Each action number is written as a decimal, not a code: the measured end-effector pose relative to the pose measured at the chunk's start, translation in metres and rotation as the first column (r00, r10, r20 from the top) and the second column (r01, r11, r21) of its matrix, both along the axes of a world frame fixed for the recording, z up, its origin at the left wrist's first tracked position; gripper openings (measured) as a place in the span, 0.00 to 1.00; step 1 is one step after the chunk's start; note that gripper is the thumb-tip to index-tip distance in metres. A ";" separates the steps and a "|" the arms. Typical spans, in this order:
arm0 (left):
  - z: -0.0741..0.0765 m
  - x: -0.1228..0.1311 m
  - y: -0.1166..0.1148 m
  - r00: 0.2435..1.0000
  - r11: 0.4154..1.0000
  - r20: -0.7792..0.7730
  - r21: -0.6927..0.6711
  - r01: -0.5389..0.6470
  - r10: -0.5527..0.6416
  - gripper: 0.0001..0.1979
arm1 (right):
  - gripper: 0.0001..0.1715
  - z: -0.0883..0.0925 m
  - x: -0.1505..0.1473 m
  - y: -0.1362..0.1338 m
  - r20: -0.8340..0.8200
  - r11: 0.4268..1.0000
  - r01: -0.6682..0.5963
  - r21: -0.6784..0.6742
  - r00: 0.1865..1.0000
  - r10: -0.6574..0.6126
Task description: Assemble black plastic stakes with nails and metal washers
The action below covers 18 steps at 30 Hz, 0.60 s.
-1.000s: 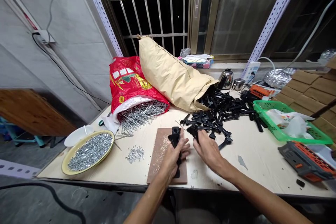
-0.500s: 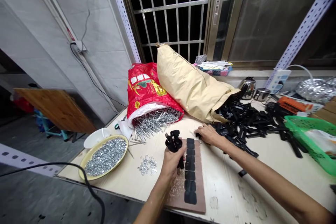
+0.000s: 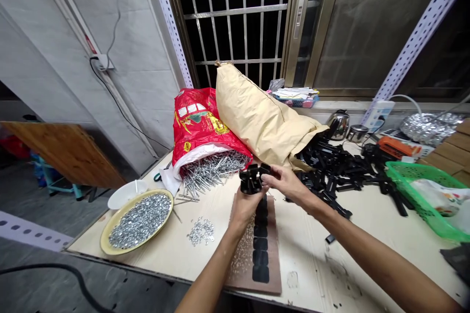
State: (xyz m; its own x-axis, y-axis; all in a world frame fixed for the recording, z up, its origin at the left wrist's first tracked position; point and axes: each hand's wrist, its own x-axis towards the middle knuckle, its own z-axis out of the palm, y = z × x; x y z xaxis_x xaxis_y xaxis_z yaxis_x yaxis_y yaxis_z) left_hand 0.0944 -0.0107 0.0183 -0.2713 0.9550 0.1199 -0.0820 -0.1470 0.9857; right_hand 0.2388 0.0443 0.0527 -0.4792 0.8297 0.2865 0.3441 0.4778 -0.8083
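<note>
Wrapped round a bundle of black plastic parts (image 3: 250,179) is my left hand (image 3: 244,205), raised over the brown board (image 3: 238,274). My right hand (image 3: 284,181) pinches one black plastic part (image 3: 265,168) against the bundle's right side; its fingertips partly hide it. Along the board's right side runs a row of black rounded squares (image 3: 260,244), with pale crumbs scattered to their left. Beyond my hands, long metal pins (image 3: 213,168) spill from a red bag (image 3: 196,117). A loose heap of black plastic parts (image 3: 330,171) lies to the right, by the mouth of a tan sack (image 3: 257,112).
On the left, a yellow bowl (image 3: 106,239) holds small metal pieces, beside a white bowl (image 3: 117,199). A little pile of metal pieces (image 3: 201,231) lies nearer the board. At the right stand a green basket (image 3: 407,195) and a metal kettle (image 3: 338,124).
My right hand has come left from the table by the heap to the bundle, carrying a black part. My left hand has lifted slightly and turned the bundle. The view has shifted a little right.
</note>
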 end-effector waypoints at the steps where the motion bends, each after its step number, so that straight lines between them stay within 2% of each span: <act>1: -0.001 -0.001 0.001 1.000 0.999 0.015 -0.035 -0.009 0.010 0.18 | 0.21 -0.002 0.000 0.001 0.067 1.000 -0.005 -0.001 0.998 0.005; 3: -0.005 -0.007 0.000 0.996 0.993 0.076 -0.114 -0.041 0.050 0.15 | 0.21 -0.010 0.004 0.006 0.287 0.996 0.077 0.055 0.954 -0.089; 5: -0.011 -0.013 -0.005 0.989 0.982 0.102 -0.168 -0.086 0.104 0.14 | 0.21 -0.023 0.006 0.014 0.465 0.980 0.163 0.110 0.864 -0.196; 8: -0.018 -0.019 -0.015 0.984 0.977 0.107 -0.171 -0.124 0.144 0.14 | 0.15 -0.045 -0.006 0.019 0.586 0.967 0.218 0.133 0.770 -0.254; 11: -0.020 -0.024 -0.026 0.984 0.979 0.104 -0.156 -0.128 0.145 0.14 | 0.09 -0.057 -0.028 0.017 0.654 0.959 0.226 0.170 0.702 -0.282; 13: -0.020 -0.030 -0.032 0.986 0.981 0.097 -0.151 -0.122 0.138 0.14 | 0.08 -0.056 -0.037 0.016 0.668 0.958 0.205 0.199 0.687 -0.286; 16: -0.021 -0.043 -0.040 0.983 0.981 0.103 -0.133 -0.140 0.154 0.13 | 0.10 -0.043 -0.036 0.017 0.659 0.953 0.165 0.256 0.691 -0.296; 18: -0.023 -0.051 -0.043 0.977 0.971 0.081 -0.148 -0.186 0.199 0.12 | 0.12 -0.027 -0.030 0.017 0.600 0.947 0.112 0.301 0.750 -0.279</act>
State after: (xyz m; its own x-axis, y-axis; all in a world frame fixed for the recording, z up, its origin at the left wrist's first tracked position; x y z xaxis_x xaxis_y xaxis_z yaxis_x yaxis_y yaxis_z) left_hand 0.0435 -0.0533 -0.0050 -0.4557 0.8890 -0.0450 -0.1592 -0.0317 0.9867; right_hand 0.2092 0.0616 0.0257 -0.4531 0.8742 0.1747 0.8385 0.4844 -0.2494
